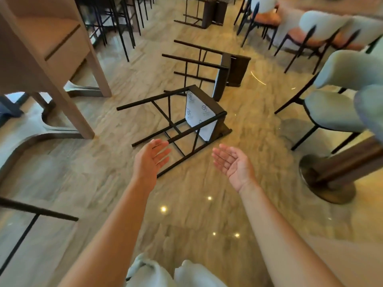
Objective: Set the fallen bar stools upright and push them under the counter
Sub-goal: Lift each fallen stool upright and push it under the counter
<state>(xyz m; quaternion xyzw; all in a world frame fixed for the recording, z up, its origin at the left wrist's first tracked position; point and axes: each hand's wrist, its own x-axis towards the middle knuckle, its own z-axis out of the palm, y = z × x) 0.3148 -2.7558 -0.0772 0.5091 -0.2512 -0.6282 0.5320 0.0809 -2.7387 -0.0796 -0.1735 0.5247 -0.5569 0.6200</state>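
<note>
The nearest fallen stool (199, 114) lies on its side just beyond the fingertips (163, 146), with its legs pointing toward the left hand (151, 157). The right hand (234, 164) is near it, palm up. All fingers are straight, slightly apart, holding nothing.

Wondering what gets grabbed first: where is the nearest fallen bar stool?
In the head view the nearest fallen bar stool lies mid-floor, just beyond the left hand and right hand, a second fallen stool behind it.
</note>
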